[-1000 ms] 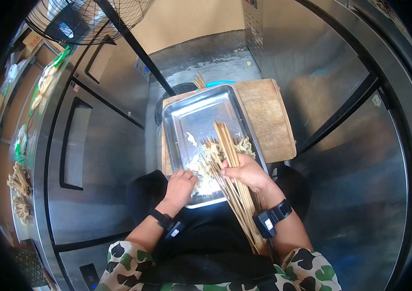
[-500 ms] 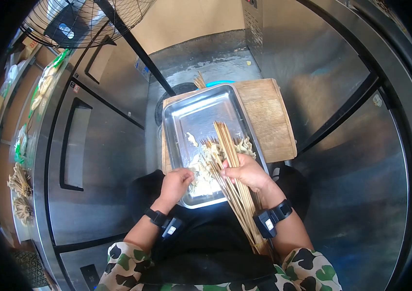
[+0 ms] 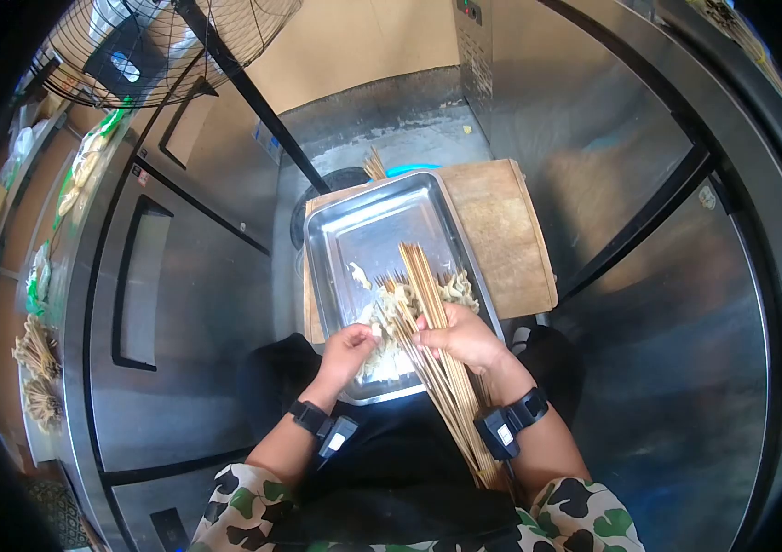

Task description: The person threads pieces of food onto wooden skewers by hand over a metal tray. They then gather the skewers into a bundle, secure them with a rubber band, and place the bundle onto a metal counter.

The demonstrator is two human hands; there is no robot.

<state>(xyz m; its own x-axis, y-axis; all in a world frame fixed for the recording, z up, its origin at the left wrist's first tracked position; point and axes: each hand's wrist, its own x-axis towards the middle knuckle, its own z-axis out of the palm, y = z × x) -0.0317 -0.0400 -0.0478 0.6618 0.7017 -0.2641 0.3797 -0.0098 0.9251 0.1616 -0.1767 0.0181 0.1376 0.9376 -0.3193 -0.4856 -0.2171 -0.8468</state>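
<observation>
Bundled wooden skewers (image 3: 430,285) run lengthwise through my right hand (image 3: 466,341), whose fingers are wrapped round them. Pale, wrinkled food pieces (image 3: 391,361) lie in the lower part of a metal tray (image 3: 321,317), some of them around the skewers' tips. Over the tray's lower left edge is my left hand (image 3: 345,354), thumb and fingers pinched together beside the food. Whatever sits between those fingertips is too small to make out.
A wooden board (image 3: 494,230) lies under the tray. Behind it stand a blue rim (image 3: 412,170) and more skewers (image 3: 373,166). Steel cabinets flank both sides. A wire fan (image 3: 166,46) hangs upper left; a shelf (image 3: 37,432) at far left holds bundles (image 3: 39,354).
My left hand has shifted slightly to the right, nearer the skewers. The tray and board appear a little lower in view, and my right hand still grips the bundle.
</observation>
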